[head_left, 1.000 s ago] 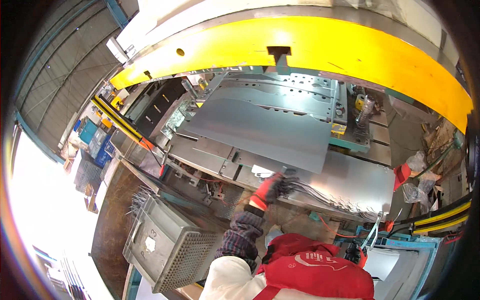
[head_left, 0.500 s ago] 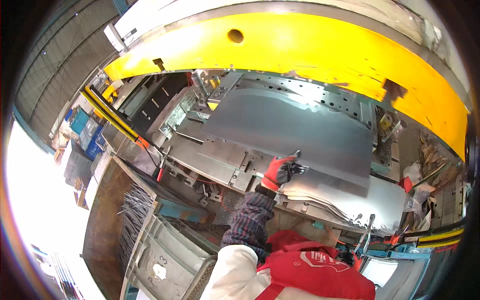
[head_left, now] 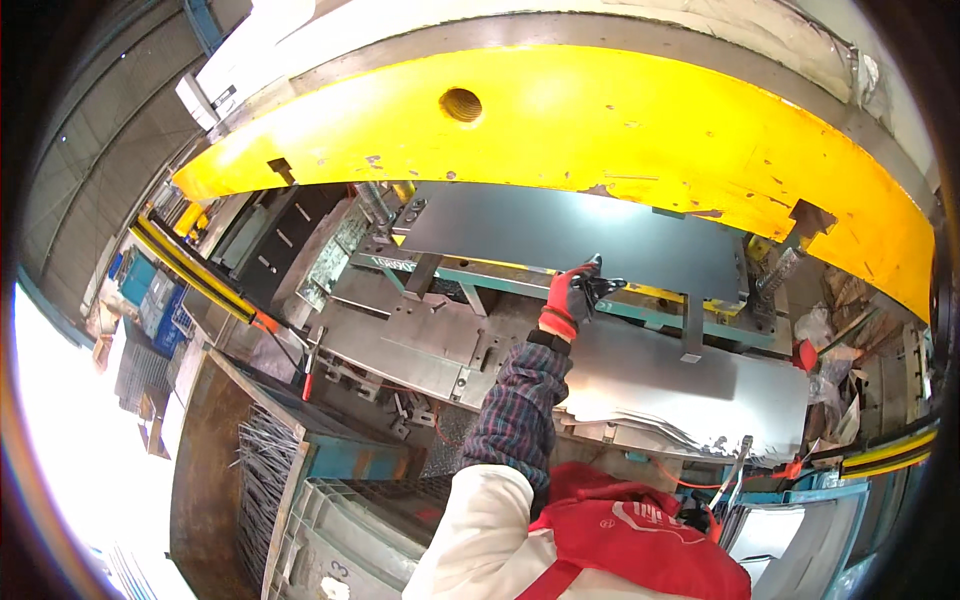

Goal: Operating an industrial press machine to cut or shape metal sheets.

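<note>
My left hand (head_left: 578, 292), in a red and dark glove, reaches forward to the front edge of a large flat metal sheet (head_left: 580, 225). Its fingers look spread at that edge, the thumb side up, and touch or nearly touch it. The sheet lies on a die (head_left: 470, 268) with a green front, beneath the yellow press beam (head_left: 560, 120). Two flat metal arms jut from the die's front, a left one (head_left: 422, 275) and a right one (head_left: 692, 328). My right hand (head_left: 700, 513) is low beside the red apron, mostly hidden, its fingers unreadable.
A stack of metal sheets (head_left: 680, 390) lies on the press bed before the die. Tongs (head_left: 740, 465) stand at its near right edge. Lower left are a rusty bin (head_left: 215, 470) of metal strips and a grey crate (head_left: 350, 540). Striped bars (head_left: 190, 268) flank the press.
The metal sheet has slid away from me, further under the yellow beam, uncovering the die's green front and both metal arms. My left hand has moved forward with its edge. The view has shifted slightly.
</note>
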A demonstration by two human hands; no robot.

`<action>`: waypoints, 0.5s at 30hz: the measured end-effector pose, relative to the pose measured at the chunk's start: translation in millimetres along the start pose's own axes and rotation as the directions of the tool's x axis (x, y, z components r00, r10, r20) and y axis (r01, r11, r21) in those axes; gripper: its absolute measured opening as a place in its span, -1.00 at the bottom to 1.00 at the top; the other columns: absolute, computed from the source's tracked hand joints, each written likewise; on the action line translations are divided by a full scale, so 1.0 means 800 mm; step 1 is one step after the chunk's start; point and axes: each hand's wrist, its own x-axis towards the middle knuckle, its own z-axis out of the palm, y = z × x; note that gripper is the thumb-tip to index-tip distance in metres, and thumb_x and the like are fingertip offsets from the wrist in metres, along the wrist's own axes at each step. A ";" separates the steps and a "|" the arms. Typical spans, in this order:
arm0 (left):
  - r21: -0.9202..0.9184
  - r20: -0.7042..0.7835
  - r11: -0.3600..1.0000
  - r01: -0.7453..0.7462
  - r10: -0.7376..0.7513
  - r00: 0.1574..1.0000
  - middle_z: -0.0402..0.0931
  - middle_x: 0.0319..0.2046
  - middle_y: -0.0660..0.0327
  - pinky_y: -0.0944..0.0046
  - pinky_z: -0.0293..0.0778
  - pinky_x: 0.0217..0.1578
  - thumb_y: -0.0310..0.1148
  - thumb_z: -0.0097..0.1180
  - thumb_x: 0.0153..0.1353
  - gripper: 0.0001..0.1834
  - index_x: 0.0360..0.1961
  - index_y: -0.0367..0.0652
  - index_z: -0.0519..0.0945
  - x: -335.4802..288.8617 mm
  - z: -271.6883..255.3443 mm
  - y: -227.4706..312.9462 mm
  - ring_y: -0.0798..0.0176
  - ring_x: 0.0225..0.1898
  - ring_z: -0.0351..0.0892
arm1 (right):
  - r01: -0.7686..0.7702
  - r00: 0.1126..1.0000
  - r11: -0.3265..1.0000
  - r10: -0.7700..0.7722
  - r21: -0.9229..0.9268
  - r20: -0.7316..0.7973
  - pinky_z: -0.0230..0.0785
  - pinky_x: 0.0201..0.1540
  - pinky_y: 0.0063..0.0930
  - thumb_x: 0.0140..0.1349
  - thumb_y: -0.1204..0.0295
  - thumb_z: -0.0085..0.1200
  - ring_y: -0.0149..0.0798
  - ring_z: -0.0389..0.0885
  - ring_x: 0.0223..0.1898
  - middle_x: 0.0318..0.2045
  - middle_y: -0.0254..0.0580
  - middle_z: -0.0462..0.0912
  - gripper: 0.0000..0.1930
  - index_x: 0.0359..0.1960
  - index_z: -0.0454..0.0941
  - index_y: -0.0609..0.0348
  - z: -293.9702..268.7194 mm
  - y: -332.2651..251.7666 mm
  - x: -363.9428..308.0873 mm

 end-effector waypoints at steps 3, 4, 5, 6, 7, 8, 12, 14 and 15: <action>-0.114 0.019 0.985 0.127 -0.126 0.992 0.41 -0.35 0.05 0.02 0.43 -0.22 -0.46 -0.16 0.06 -0.83 -0.35 -0.35 0.37 0.006 0.008 -0.007 0.01 -0.33 0.47 | 0.002 1.000 1.000 -0.002 0.001 -0.012 0.21 -0.26 -0.56 -0.06 0.44 0.07 -0.36 0.36 -0.30 -0.32 -0.21 0.44 -0.57 -0.10 0.28 0.25 0.001 0.001 -0.004; -0.127 0.009 0.979 0.156 -0.157 0.988 0.41 -0.36 0.04 0.05 0.44 -0.21 -0.45 -0.16 0.07 -0.83 -0.36 -0.35 0.36 0.005 0.015 -0.009 0.02 -0.30 0.46 | 0.005 1.000 1.000 -0.005 0.005 -0.019 0.21 -0.25 -0.56 -0.06 0.44 0.07 -0.36 0.36 -0.29 -0.31 -0.21 0.44 -0.56 -0.10 0.28 0.25 0.001 0.000 -0.004; -0.151 -0.009 0.973 0.177 -0.180 0.984 0.42 -0.38 0.03 0.10 0.44 -0.21 -0.41 -0.17 0.08 -0.83 -0.38 -0.33 0.36 -0.001 0.029 -0.011 -0.01 -0.31 0.46 | 0.004 1.000 1.000 -0.004 0.002 -0.022 0.21 -0.24 -0.56 -0.06 0.45 0.07 -0.36 0.36 -0.28 -0.31 -0.20 0.44 -0.56 -0.09 0.28 0.25 0.000 0.001 -0.005; -0.152 -0.011 0.972 0.179 -0.183 0.983 0.42 -0.38 0.03 0.10 0.44 -0.21 -0.41 -0.17 0.08 -0.83 -0.38 -0.33 0.36 -0.004 0.028 -0.017 -0.01 -0.31 0.46 | 0.004 1.000 1.000 -0.004 0.004 -0.027 0.21 -0.23 -0.56 -0.06 0.45 0.07 -0.36 0.36 -0.27 -0.30 -0.20 0.44 -0.56 -0.09 0.27 0.25 0.001 0.001 -0.006; -0.148 -0.062 0.962 0.231 -0.242 0.968 0.42 -0.39 0.02 0.10 0.45 -0.23 -0.40 -0.15 0.08 -0.82 -0.38 -0.32 0.37 -0.007 0.027 -0.022 -0.01 -0.33 0.47 | 0.002 0.999 1.000 -0.002 0.003 -0.037 0.21 -0.23 -0.56 -0.06 0.45 0.07 -0.36 0.36 -0.26 -0.29 -0.20 0.44 -0.55 -0.08 0.27 0.25 0.001 0.002 -0.008; -0.147 -0.112 0.948 0.283 -0.300 0.947 0.43 -0.41 0.02 0.10 0.45 -0.24 -0.38 -0.14 0.08 -0.82 -0.38 -0.31 0.37 -0.012 0.026 -0.027 -0.02 -0.36 0.48 | 0.006 0.999 1.000 -0.006 0.002 -0.039 0.21 -0.22 -0.56 -0.06 0.45 0.07 -0.36 0.36 -0.26 -0.29 -0.20 0.44 -0.55 -0.08 0.27 0.25 0.001 0.001 -0.010; -0.021 -0.130 0.974 0.224 -0.225 0.966 0.46 -0.49 0.06 0.18 0.49 -0.43 -0.33 -0.12 0.07 -0.81 -0.39 -0.26 0.40 -0.013 0.017 -0.031 0.11 -0.48 0.51 | 0.066 0.996 0.998 -0.067 -0.006 -0.063 0.21 -0.19 -0.56 -0.06 0.45 0.06 -0.36 0.36 -0.22 -0.26 -0.19 0.43 -0.53 -0.06 0.25 0.25 -0.002 -0.012 -0.018; 0.100 -0.245 0.973 0.206 -0.177 0.953 0.47 -0.53 0.09 0.25 0.48 -0.50 -0.35 -0.13 0.06 -0.82 -0.41 -0.25 0.42 -0.014 -0.009 -0.017 0.15 -0.53 0.51 | 0.138 0.985 0.983 -0.150 -0.124 -0.088 0.21 -0.17 -0.55 -0.06 0.46 0.06 -0.36 0.36 -0.20 -0.25 -0.18 0.43 -0.52 -0.05 0.24 0.25 0.006 -0.034 -0.020; 0.099 -0.286 0.980 0.173 -0.139 0.948 0.47 -0.55 0.13 0.29 0.46 -0.52 -0.36 -0.11 0.05 -0.83 -0.41 -0.25 0.42 -0.019 -0.019 -0.014 0.20 -0.57 0.50 | 0.176 0.973 0.959 -0.203 -0.220 -0.107 0.21 -0.16 -0.55 -0.06 0.46 0.06 -0.35 0.36 -0.20 -0.24 -0.18 0.43 -0.52 -0.05 0.24 0.25 0.009 -0.052 -0.023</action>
